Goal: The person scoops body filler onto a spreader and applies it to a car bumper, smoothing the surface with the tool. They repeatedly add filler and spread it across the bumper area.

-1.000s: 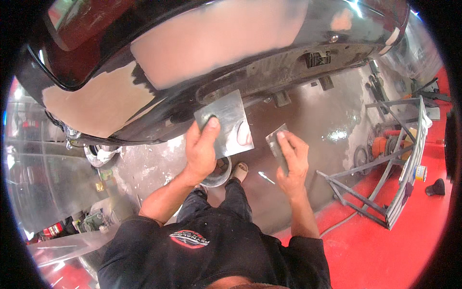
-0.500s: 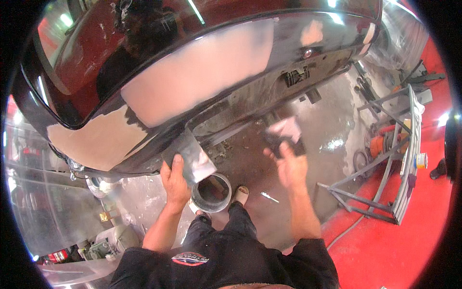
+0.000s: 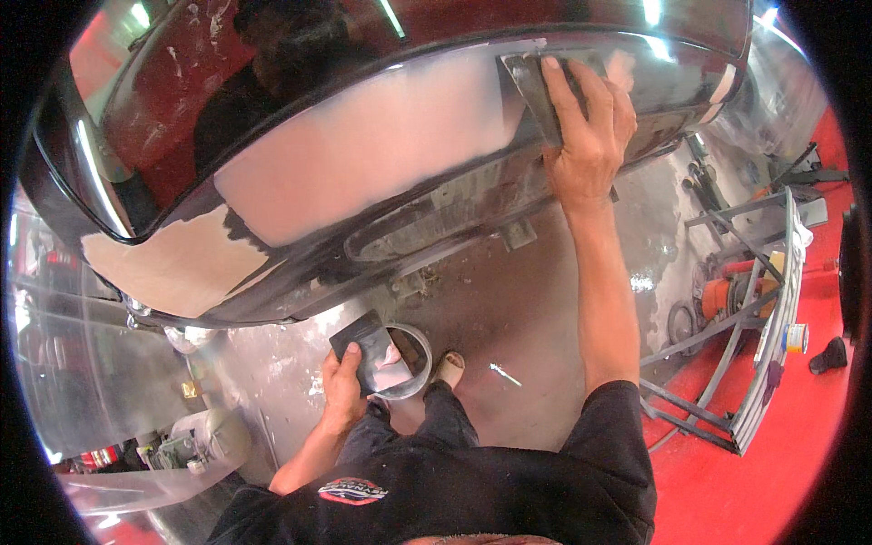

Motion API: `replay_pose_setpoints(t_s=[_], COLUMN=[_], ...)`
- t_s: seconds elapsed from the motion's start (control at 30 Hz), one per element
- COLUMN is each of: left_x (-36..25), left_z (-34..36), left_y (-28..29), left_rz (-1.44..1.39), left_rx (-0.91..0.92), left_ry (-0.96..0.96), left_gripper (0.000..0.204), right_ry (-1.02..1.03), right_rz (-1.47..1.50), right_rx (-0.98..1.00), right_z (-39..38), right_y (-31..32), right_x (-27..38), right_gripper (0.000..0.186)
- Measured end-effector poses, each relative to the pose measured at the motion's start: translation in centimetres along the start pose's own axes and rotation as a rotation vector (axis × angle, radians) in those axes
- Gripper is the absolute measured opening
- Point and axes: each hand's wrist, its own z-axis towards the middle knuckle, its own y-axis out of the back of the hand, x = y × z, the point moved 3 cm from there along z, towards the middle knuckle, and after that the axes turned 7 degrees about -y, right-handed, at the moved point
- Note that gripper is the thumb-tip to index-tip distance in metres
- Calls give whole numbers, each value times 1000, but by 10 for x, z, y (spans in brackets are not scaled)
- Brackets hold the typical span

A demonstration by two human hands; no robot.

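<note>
Head, right hand [image 3: 590, 141]: your slightly spread fingers hold flat, dark spreader [image 3: 534, 98]
Left hand [image 3: 342, 391]: your thumb pinches smooth plate [image 3: 372, 352] — pink-smeared

I believe that we are in a car body repair workshop. In front of the right hand [image 3: 590, 136] is a dark car bumper [image 3: 381, 218], and on it, to the left of this hand, I see a wide pink patch [image 3: 363, 150] of filler. The left hand [image 3: 341, 386] carries a thin plate [image 3: 368, 350] with similar pink paste. Far left of it hangs something like clear plastic sheeting [image 3: 100, 363]. To the right of the right forearm stands a metal frame [image 3: 761, 368], beside a bright red floor [image 3: 727, 500].
</note>
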Motion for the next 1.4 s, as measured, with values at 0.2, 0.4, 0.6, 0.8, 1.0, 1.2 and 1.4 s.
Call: replay_pose_setpoints(t_s=[0.2,0.4,0.6,0.8,1.0,1.2,1.4], left_x=[6,1,-1,-2,4,10,16], left_z=[4,3,4,4,12,19,22], left_y=[2,-3,-8,-5,-1,0,8], left_rz=[23,0,-1,9,18,31,4], left_rx=[33,30,1,20,25,-9,-27], left_ry=[5,23,23,28,49,71,100], left_gripper=[29,29,29,31,29,27,26], right_ry=[2,-64,-33,0,-46,-39,-62], right_rz=[-42,11,-26,-46,-4,32,89], right_rx=[4,156,87,42,80,53,41], right_z=[-20,-35,7,16,-2,-69,-129], right_y=[-15,11,15,-1,-4,-22,-39], right_x=[-4,-1,4,4,10,7,4], right_gripper=[64,67,68,73,73,61,55])
